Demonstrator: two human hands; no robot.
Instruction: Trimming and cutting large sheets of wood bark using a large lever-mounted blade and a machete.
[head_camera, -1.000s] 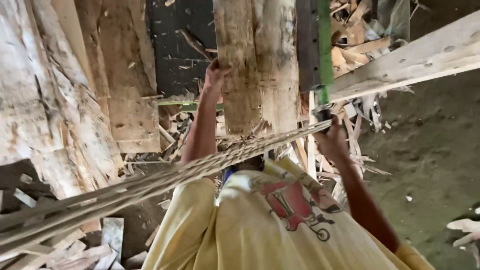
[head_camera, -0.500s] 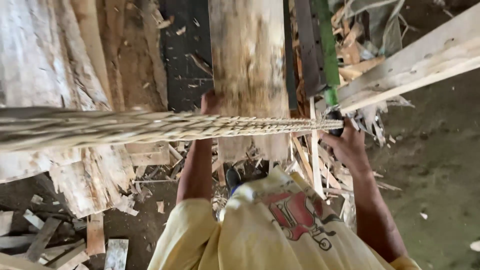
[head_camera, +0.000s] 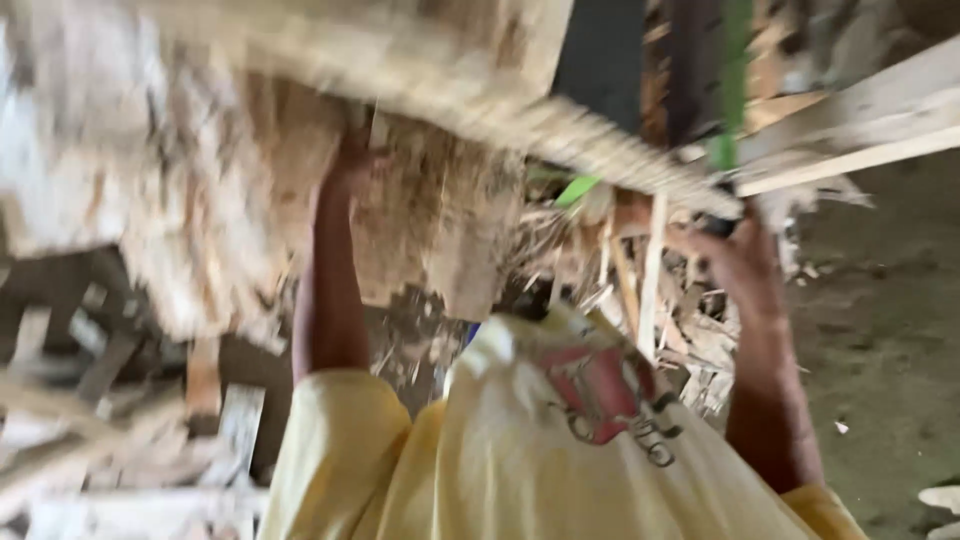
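Plank (head_camera: 440, 230) rough, pale, splintered; left hand (head_camera: 350, 165) pressed on it

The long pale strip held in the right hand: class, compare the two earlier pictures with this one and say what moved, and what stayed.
The long pale strip swung upward: it sloped down to the left, then lay level, and now rises to the upper left, blurred. The right hand still grips its end. The left hand stays against the big wooden block. The scrap wood beneath is unchanged.

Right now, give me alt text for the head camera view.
Blurred view down a person's yellow shirt: the left hand presses on a rough wooden slab, the right hand grips a long blurred tool. Wood scraps litter the ground.
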